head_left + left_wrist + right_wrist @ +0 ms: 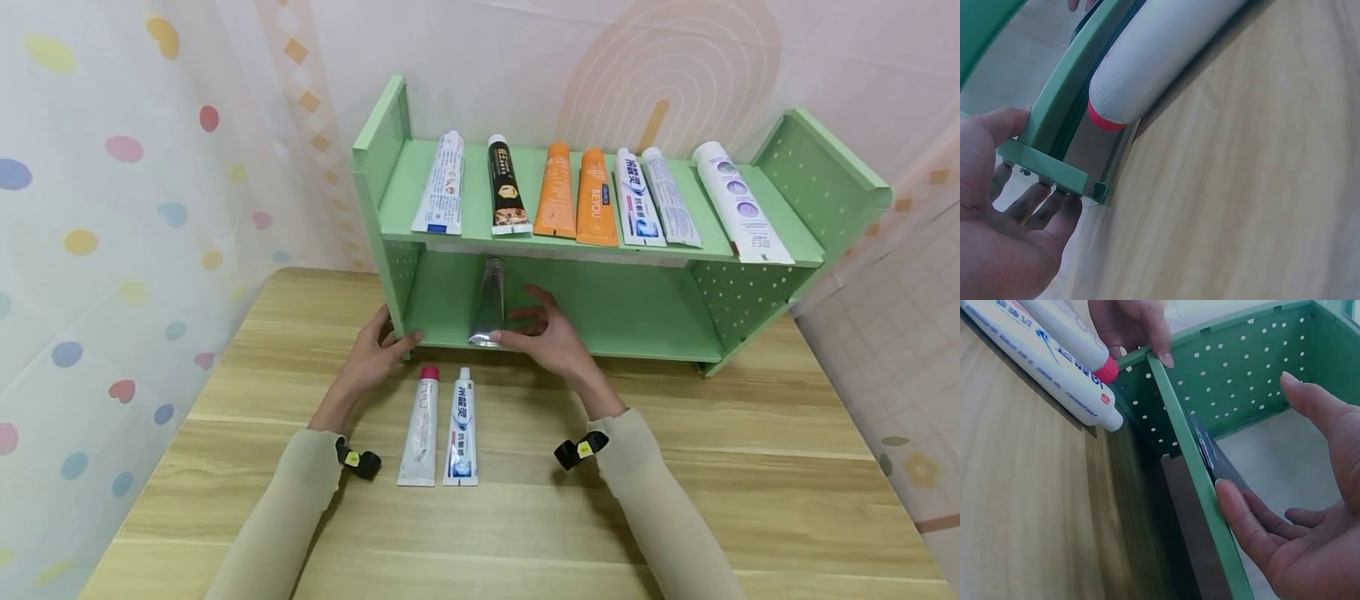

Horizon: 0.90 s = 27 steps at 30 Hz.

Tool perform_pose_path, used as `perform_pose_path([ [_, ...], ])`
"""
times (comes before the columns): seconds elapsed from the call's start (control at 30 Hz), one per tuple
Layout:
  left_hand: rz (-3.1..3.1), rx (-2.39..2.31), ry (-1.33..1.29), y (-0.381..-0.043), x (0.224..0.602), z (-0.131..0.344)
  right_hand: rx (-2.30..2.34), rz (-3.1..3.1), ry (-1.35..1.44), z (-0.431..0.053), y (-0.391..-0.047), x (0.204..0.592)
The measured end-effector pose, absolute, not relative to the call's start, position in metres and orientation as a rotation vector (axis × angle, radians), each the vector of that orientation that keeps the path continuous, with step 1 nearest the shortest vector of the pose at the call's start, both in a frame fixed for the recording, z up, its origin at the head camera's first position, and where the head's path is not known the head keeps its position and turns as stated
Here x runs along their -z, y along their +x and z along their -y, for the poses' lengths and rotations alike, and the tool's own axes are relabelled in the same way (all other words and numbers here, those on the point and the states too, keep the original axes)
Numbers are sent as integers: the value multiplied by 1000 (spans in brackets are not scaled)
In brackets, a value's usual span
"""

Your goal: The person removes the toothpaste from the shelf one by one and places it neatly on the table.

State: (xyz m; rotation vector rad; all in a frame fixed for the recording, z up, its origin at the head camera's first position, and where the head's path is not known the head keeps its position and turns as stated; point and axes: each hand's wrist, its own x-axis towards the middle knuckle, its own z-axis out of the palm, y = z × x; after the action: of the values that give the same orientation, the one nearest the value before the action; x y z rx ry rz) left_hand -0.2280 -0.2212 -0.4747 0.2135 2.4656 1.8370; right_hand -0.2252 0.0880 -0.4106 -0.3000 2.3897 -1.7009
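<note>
Space on the upper tier [403, 187] of the green shelf unit [806, 182] is taken, from left to right, by a blue-ended white tube [442, 183], a black tube [506, 187], a darker-printed orange tube [557, 192], an orange BE YOU tube [596, 204], a blue-lettered white tube [640, 200], a slim grey-printed tube [671, 200] and a wide white tube [742, 204] marked with purple circles. All are laid with their caps toward the back. On the lower tier [637, 308], left of its middle, a silver tube [492, 298] is laid flat, narrow end to the back, crimped end at the front edge. Its tapered body is shiny, though darkened in the right wrist view.

By the left hand [372, 350], the unit's left front corner is gripped, fingers bent round the panel opposite the thumb. On the wooden surface [525, 533], a red-capped white tube [420, 433] and a blue-printed tube [461, 433] are laid side by side. Farther right, the silver tube's crimped end is touched by the thumb of the right hand [551, 337]; that grip is wide, its fingers spread, and nothing is enclosed.
</note>
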Motion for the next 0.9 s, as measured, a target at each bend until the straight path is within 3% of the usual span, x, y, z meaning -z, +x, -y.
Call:
perform_pose_path([
  [0.43,-2486,-1818,211,-230,478,221,1687,-2363,-146,-79,-248,409],
  [0.9,-2469,-1830,206,-230,478,222,1607,-2563,-179,-67,-259,412],
])
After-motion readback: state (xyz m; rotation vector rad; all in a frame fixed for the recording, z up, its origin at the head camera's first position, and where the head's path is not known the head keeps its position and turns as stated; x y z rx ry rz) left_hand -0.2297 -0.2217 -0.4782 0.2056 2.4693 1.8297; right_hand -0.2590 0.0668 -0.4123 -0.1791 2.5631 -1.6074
